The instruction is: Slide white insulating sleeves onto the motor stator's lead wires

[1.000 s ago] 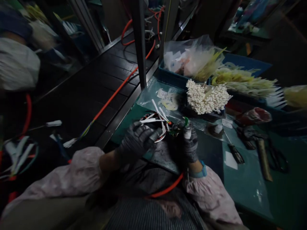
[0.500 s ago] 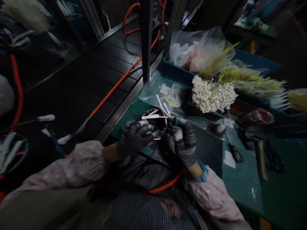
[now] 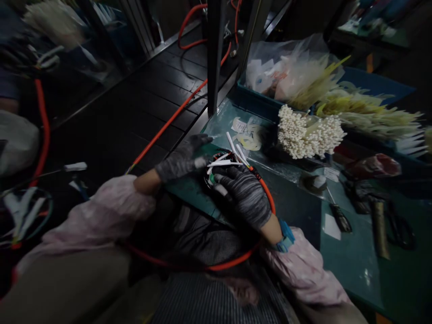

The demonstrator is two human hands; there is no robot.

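Left grey-gloved grip spread wide, right grey-gloved grip curled narrow over a coil of white-tipped wires, tips fanned out!

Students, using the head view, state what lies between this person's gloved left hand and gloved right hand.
In the head view, a coil of dark wire with white-sleeved leads lies between the gloved left hand and the gloved right hand.

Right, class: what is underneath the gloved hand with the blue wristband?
Beneath the right hand sits a dark wire coil with white-sleeved leads and an orange cable coming off it. The palm covers the coil's nearer part, so that part cannot be seen.
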